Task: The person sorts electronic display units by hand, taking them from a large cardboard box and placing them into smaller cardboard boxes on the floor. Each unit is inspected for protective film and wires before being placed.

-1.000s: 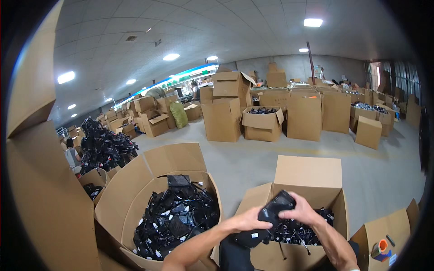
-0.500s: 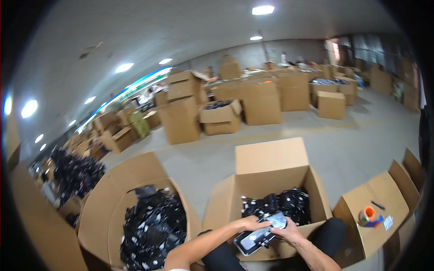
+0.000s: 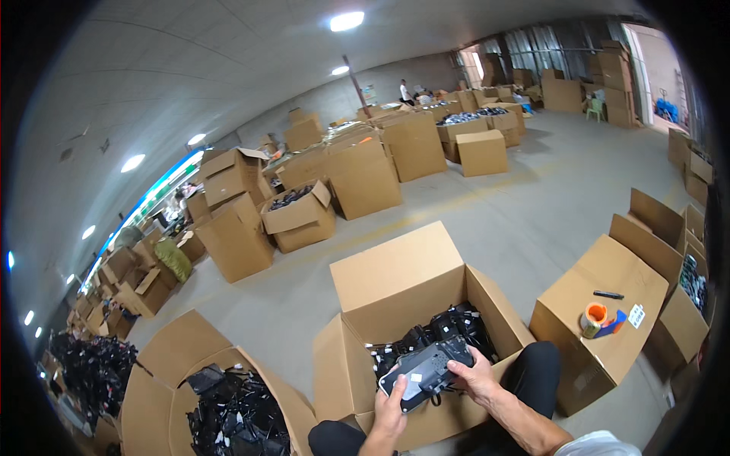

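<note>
My left hand (image 3: 389, 412) grips the near left end of a flat, oblong black plastic part (image 3: 430, 369), with fingers and thumb around its edge. The part has a grey panel and a small white label, and a dark loop hangs beneath it. At its other end my right hand (image 3: 477, 377) holds on, thumb on top. Both hands keep it tilted over an open cardboard box (image 3: 397, 277) between my knees. Inside that box lie many black parts (image 3: 465, 322) with white tags. What kind of device the held part is, I cannot tell.
At left stands another open carton (image 3: 176, 351) full of black parts (image 3: 236, 414). On a carton (image 3: 601, 266) at right lie a tape dispenser (image 3: 597, 313) with orange tape and a black pen (image 3: 608, 295). Stacked cartons (image 3: 361, 178) line the floor beyond; a distant person (image 3: 406, 92) stands there.
The view has turned to the right. My left hand has moved from atop the part to its near left end. The part's shiny silvery far end now looks dark.
</note>
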`<state>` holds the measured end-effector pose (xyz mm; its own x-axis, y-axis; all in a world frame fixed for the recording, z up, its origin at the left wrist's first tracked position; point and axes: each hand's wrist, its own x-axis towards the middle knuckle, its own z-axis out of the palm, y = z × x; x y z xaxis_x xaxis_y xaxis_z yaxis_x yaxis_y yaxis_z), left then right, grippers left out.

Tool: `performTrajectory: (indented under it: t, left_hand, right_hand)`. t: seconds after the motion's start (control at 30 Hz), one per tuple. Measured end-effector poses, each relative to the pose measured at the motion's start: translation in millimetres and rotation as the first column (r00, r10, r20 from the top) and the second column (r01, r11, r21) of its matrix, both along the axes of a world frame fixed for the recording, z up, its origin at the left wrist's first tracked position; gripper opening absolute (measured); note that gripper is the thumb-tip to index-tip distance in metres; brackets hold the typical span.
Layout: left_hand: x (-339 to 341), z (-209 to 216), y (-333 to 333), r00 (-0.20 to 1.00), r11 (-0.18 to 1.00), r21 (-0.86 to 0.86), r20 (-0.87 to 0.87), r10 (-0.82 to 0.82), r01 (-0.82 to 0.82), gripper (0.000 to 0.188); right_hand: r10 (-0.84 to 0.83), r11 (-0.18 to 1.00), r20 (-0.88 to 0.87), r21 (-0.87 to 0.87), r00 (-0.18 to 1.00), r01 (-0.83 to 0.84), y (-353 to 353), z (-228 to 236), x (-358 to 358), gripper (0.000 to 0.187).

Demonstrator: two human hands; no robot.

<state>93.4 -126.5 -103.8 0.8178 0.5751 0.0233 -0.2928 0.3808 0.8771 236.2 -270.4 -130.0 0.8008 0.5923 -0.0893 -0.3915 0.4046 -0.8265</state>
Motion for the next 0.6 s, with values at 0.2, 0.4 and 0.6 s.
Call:
performTrajectory:
  t: [0.2, 0.4, 0.6]
  left_hand:
    - [-10, -7, -2, 1.000, 0.994, -0.105, 0.016, 0.022, -0.020, 0.046]
    - [-2, -12, -1, 0.994, 0.982, 0.163, -0.042, 0.106, -0.098, 0.036]
    - [15, -24, 7, 0.908, 0.935, 0.056, -0.224, 0.354, -0.351, 0.038]
  right_hand:
    - [0.191, 0.969, 0.211, -0.193, 0.959, -0.151, -11, 6, -11, 0.069]
    - [0.129, 0.929, 0.193, -0.368, 0.973, -0.051, 4, 8, -4, 0.041]
    - [-0.017, 0.938, 0.488, -0.295, 0.872, 0.183, 19, 28, -17, 0.041]
